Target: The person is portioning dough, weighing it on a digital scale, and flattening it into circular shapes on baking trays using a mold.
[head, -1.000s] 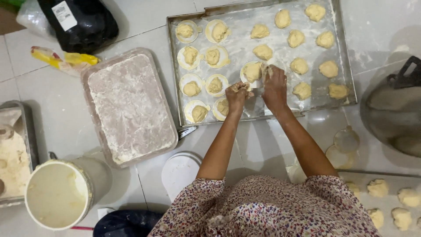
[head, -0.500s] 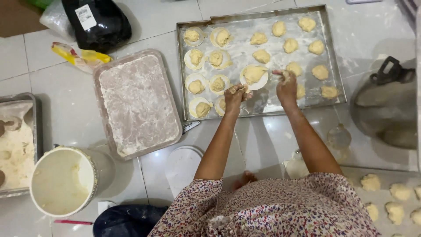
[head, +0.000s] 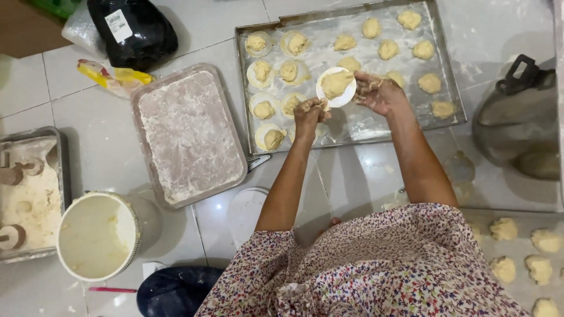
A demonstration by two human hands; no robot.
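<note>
From the head view I see both hands over the big floured baking tray [head: 452, 88] that lies on the tiled floor [head: 106, 141]. The left hand [head: 310, 113] is clenched around a small bit of dough, just inside the tray's near edge. The right hand [head: 379, 93] is curled, its fingertips [head: 359, 82] touching the rim of a white dough disc [head: 336, 86] with a yellow filling lump in its middle; whether it truly grips the disc I cannot tell. That disc sits about mid-tray, between the two hands. In the tray's left part lie more discs topped with filling [head: 263, 72]; in its right part, bare filling balls [head: 429, 83] in rows.

Left of the tray lies a smaller pan dusted with flour [head: 188, 135]. Further left of that pan, at the frame's edge, is a tray of flour with wooden stamps [head: 26, 194]. Near the pan's lower corner stands a white bucket [head: 97, 235]. Beyond the pan's far edge rest a black bag [head: 132, 29] and a yellow wrapper [head: 111, 76]. Right of the baking tray sits a grey pot lid with a dark handle [head: 517, 117]. Below it, by my floral dress [head: 376, 270], another tray holds dough lumps [head: 531, 258]
</note>
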